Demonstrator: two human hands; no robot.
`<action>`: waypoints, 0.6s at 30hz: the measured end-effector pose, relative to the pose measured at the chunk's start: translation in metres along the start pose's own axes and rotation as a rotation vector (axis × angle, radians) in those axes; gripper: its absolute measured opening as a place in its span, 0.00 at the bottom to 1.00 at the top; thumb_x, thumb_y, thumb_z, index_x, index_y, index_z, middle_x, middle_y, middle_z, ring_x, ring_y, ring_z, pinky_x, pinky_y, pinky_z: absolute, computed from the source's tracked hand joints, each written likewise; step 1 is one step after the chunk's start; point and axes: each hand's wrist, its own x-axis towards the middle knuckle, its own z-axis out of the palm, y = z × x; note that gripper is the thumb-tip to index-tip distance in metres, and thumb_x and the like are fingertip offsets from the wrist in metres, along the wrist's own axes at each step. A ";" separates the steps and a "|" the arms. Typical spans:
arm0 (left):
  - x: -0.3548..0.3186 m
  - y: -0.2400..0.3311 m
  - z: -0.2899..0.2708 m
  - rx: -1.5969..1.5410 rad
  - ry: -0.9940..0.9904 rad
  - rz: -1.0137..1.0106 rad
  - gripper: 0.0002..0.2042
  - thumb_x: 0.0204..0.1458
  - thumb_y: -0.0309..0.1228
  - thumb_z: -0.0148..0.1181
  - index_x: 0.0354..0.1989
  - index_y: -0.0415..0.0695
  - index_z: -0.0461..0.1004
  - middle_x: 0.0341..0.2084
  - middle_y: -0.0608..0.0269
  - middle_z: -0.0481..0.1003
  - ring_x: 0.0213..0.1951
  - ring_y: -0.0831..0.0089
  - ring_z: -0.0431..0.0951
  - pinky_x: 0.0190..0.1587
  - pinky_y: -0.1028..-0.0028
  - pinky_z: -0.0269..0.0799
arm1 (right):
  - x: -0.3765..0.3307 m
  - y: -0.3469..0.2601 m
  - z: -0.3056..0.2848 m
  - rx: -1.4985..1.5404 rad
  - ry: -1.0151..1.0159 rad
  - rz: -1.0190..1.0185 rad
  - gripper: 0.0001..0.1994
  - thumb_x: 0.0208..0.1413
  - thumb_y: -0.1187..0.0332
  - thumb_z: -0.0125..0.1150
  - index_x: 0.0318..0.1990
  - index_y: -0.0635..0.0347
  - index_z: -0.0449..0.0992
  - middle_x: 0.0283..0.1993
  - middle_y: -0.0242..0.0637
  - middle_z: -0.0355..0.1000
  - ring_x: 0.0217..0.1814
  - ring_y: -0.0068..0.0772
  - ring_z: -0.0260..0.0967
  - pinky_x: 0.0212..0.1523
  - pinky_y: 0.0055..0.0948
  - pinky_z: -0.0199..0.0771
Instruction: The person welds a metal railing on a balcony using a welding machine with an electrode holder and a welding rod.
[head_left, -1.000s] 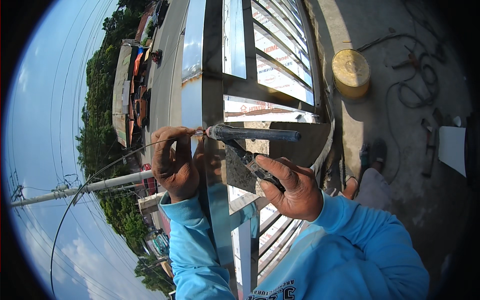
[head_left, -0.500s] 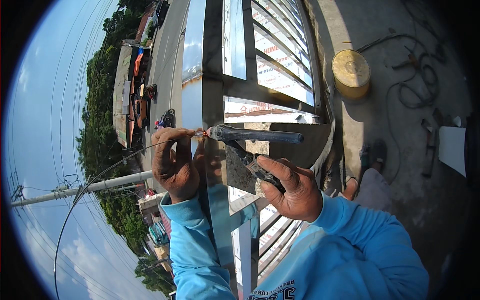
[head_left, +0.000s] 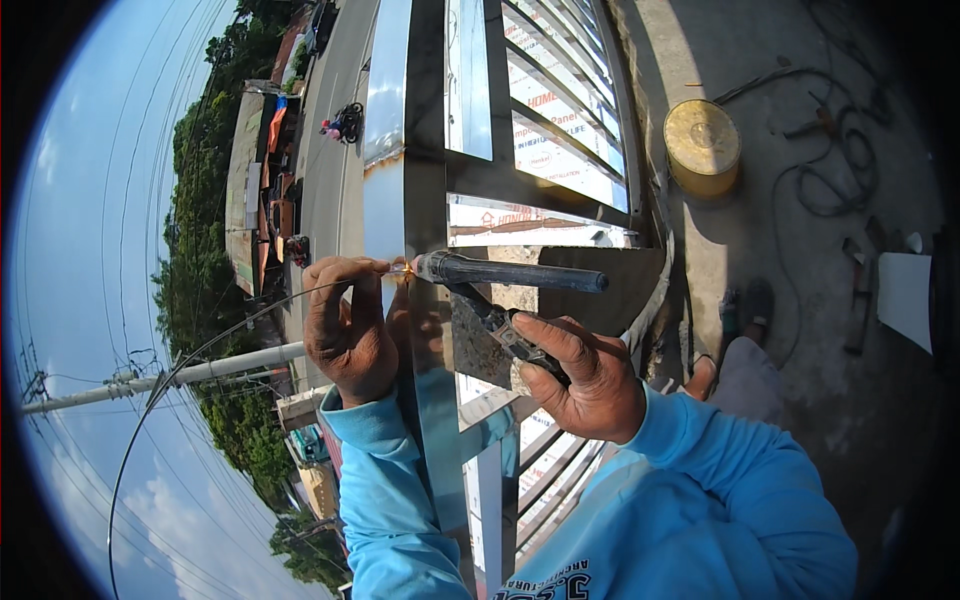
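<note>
My right hand is closed around the dark handle of a TIG welding torch, whose long black back cap points right. The torch's nozzle end meets the edge of a shiny steel frame, where a small orange glow shows. Pinched in the fingertips of my left hand is a thin metal filler rod. Its tip reaches the glowing spot beside the nozzle, and its long tail bends away to the lower left. My left wrist lies close against the frame's upright.
White printed panels lie behind the frame's bars. On the concrete to the right stand a yellow round container, looped cables and a white board. A foot is near the frame. Beyond the left side runs a road with a motorcycle.
Both hands, the torch and the rod hold nearly the same place. The glow at the nozzle looks more orange. On the road, the motorcycle has moved farther up the picture.
</note>
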 end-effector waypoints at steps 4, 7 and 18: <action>0.000 -0.002 0.000 -0.024 0.009 0.016 0.11 0.52 0.08 0.55 0.40 0.35 0.75 0.36 0.57 0.77 0.43 0.68 0.75 0.48 0.69 0.74 | 0.002 -0.002 -0.001 0.010 -0.015 0.007 0.30 0.54 0.77 0.66 0.65 0.50 0.68 0.50 0.44 0.77 0.39 0.47 0.81 0.37 0.37 0.84; -0.001 -0.003 0.001 -0.011 0.014 0.035 0.12 0.51 0.07 0.55 0.41 0.35 0.75 0.36 0.57 0.77 0.43 0.67 0.75 0.48 0.69 0.75 | 0.002 0.000 -0.002 0.001 -0.027 -0.008 0.30 0.54 0.77 0.66 0.66 0.50 0.68 0.50 0.44 0.77 0.37 0.47 0.80 0.36 0.37 0.84; -0.001 -0.005 -0.006 -0.005 -0.037 0.047 0.08 0.60 0.15 0.54 0.45 0.35 0.75 0.41 0.55 0.76 0.43 0.68 0.78 0.50 0.68 0.74 | 0.001 0.000 -0.002 -0.027 -0.045 -0.008 0.31 0.53 0.76 0.66 0.66 0.49 0.68 0.49 0.43 0.77 0.34 0.46 0.79 0.33 0.37 0.82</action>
